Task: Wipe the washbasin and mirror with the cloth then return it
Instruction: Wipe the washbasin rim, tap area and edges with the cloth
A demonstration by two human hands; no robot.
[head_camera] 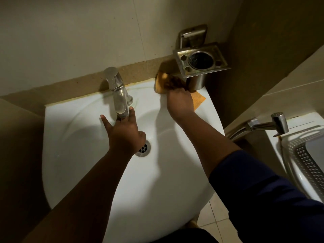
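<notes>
**Hidden and cut off**

The right hand (180, 100) covers most of the cloth (162, 81); its fingertips blur into shadow under the holder (201, 61). The left hand (125, 135) hides the tap (119, 95) tip and part of the drain (144, 148). The basin (78, 146) front is cut off at 6 o'clock, the toilet (301, 155) at 3 o'clock.

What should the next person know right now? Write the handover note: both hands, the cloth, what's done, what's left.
Left hand: open, fingertips on the tap spout end.
Right hand: pressing the orange cloth on the washbasin back right corner, under the steel cup holder.
Done: basin wiping is under way; how much is covered cannot be told.
Left: finish the basin, wipe the mirror (out of view), return the cloth.
</notes>
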